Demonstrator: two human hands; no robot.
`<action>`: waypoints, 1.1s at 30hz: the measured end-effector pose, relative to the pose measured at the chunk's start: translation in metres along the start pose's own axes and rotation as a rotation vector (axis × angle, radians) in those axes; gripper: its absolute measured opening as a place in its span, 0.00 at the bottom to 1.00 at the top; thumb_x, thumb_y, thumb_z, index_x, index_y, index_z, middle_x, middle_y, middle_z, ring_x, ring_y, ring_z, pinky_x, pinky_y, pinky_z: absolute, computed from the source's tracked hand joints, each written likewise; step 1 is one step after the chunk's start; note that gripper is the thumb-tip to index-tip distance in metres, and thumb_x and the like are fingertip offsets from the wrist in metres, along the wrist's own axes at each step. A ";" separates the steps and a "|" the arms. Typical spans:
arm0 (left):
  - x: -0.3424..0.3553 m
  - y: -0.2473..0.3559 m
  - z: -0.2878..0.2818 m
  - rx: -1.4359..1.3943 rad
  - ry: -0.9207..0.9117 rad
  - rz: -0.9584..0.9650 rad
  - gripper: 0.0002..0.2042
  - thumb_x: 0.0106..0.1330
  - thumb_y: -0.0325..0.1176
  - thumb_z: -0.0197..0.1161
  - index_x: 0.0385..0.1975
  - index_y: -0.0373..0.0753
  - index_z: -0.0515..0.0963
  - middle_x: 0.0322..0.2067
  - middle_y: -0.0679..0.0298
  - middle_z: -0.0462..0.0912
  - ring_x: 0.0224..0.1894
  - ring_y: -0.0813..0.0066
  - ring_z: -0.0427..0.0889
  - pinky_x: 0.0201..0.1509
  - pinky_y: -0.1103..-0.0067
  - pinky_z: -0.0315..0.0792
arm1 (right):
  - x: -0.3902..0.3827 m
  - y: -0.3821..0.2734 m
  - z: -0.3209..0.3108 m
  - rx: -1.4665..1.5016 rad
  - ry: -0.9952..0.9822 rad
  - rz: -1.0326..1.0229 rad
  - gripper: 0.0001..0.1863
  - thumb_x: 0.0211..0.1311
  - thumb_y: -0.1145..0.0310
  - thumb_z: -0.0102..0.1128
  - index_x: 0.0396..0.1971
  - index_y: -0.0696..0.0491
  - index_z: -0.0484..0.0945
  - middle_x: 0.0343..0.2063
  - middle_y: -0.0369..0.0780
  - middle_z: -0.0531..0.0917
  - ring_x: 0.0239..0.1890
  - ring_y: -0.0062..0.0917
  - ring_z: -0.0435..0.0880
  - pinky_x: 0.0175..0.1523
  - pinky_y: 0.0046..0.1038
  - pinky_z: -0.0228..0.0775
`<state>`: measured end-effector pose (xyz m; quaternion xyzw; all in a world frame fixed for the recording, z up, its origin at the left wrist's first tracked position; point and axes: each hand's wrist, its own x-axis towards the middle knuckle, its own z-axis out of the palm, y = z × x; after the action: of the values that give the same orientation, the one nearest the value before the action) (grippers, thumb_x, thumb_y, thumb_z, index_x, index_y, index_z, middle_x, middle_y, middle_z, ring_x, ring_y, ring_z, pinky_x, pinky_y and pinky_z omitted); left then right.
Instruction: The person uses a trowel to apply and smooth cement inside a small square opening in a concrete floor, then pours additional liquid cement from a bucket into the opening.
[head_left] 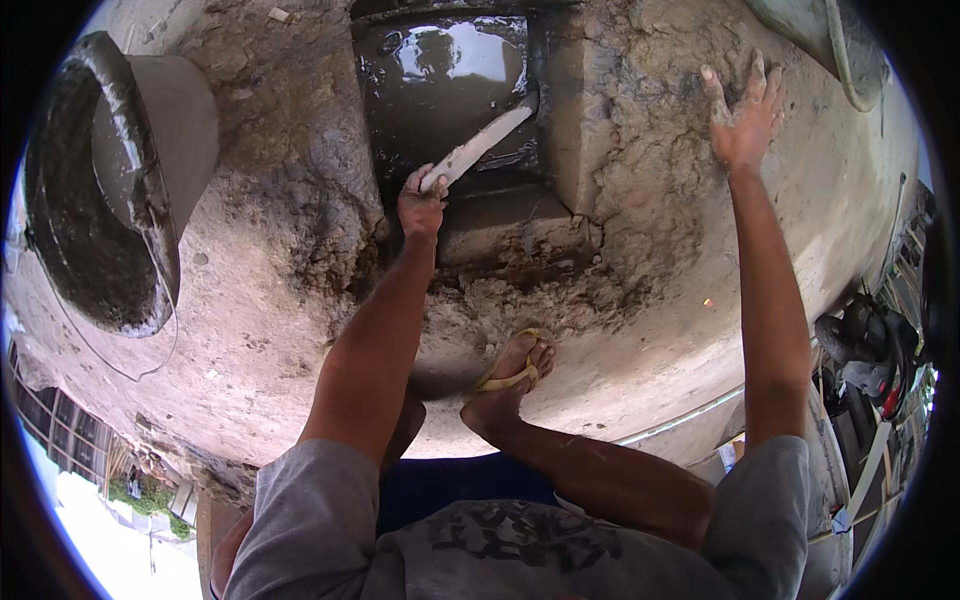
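My left hand [420, 207] is closed round the near end of a long, pale, flat strip [480, 146], perhaps wood. The strip slants away to the right, its far end reaching the right side of a square, cement-walled pit [571, 130]. Dark, wet liquid [415, 120] fills the pit's floor and reflects bright light at the far side. To the right, my right hand [748, 120] has its fingers spread, with grey smears on them and nothing held. It is over the rough ground beside the pit; whether it presses on it, I cannot tell.
A large grey bucket [190, 130] with a wire handle lies tipped at the left, its inside coated dark. Crumbly, uneven mortar [650, 190] surrounds the pit. My sandalled foot [520, 365] stands just before its near edge. Dark machinery [870, 340] is at the far right.
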<state>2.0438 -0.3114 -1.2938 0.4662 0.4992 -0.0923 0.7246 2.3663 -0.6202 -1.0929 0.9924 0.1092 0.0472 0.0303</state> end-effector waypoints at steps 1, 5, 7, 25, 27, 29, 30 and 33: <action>0.004 -0.005 0.000 0.003 -0.002 -0.004 0.16 0.59 0.30 0.66 0.47 0.41 0.72 0.31 0.68 0.79 0.24 0.85 0.75 0.23 0.86 0.69 | 0.000 0.000 -0.001 0.007 -0.005 0.003 0.46 0.54 0.32 0.49 0.68 0.45 0.53 0.67 0.51 0.51 0.70 0.44 0.43 0.70 0.53 0.34; 0.029 -0.016 -0.005 0.058 0.123 0.010 0.23 0.58 0.38 0.69 0.49 0.45 0.66 0.34 0.68 0.79 0.25 0.79 0.79 0.23 0.84 0.69 | 0.001 0.003 -0.003 -0.018 -0.021 0.007 0.49 0.51 0.31 0.51 0.67 0.46 0.53 0.67 0.51 0.51 0.70 0.43 0.45 0.70 0.52 0.34; 0.038 -0.014 -0.011 -0.016 0.147 -0.127 0.22 0.58 0.45 0.68 0.48 0.46 0.68 0.34 0.69 0.78 0.26 0.79 0.79 0.27 0.84 0.69 | 0.004 -0.008 -0.007 0.019 -0.028 0.030 0.49 0.51 0.31 0.52 0.67 0.46 0.53 0.67 0.51 0.51 0.70 0.43 0.45 0.70 0.52 0.34; 0.143 -0.006 0.107 0.215 -0.110 -0.304 0.20 0.60 0.44 0.66 0.50 0.48 0.75 0.43 0.69 0.78 0.37 0.75 0.78 0.45 0.78 0.72 | 0.004 0.003 -0.001 0.065 -0.011 -0.026 0.46 0.51 0.36 0.58 0.66 0.47 0.56 0.65 0.51 0.55 0.69 0.45 0.49 0.68 0.56 0.38; 0.154 -0.012 0.131 0.328 -0.172 -0.262 0.20 0.59 0.47 0.65 0.49 0.50 0.75 0.43 0.68 0.79 0.39 0.73 0.80 0.45 0.76 0.74 | 0.006 0.001 0.000 0.067 -0.002 -0.021 0.46 0.51 0.36 0.58 0.66 0.47 0.57 0.65 0.51 0.56 0.69 0.44 0.50 0.68 0.56 0.39; 0.170 -0.023 0.139 0.394 -0.173 -0.242 0.20 0.60 0.52 0.63 0.49 0.52 0.75 0.43 0.67 0.80 0.41 0.71 0.81 0.45 0.74 0.75 | 0.007 -0.001 -0.001 0.067 0.000 -0.077 0.43 0.54 0.47 0.62 0.67 0.46 0.56 0.64 0.54 0.56 0.67 0.46 0.54 0.69 0.48 0.45; 0.181 -0.031 0.138 0.904 -0.213 0.042 0.20 0.60 0.53 0.62 0.48 0.52 0.76 0.43 0.67 0.80 0.43 0.72 0.81 0.46 0.75 0.75 | 0.008 -0.005 -0.001 0.078 0.001 -0.079 0.43 0.54 0.47 0.62 0.67 0.46 0.56 0.64 0.54 0.56 0.67 0.46 0.54 0.69 0.48 0.45; 0.184 -0.033 0.165 1.675 -0.355 0.248 0.34 0.61 0.68 0.45 0.56 0.46 0.70 0.53 0.69 0.75 0.53 0.71 0.74 0.58 0.75 0.66 | 0.007 -0.004 -0.001 -0.014 0.013 -0.053 0.43 0.53 0.48 0.63 0.67 0.46 0.56 0.64 0.54 0.57 0.67 0.46 0.55 0.69 0.47 0.46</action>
<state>2.2179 -0.3952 -1.4508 0.8764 0.0918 -0.4215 0.2142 2.3723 -0.6147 -1.0912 0.9886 0.1355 0.0535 0.0379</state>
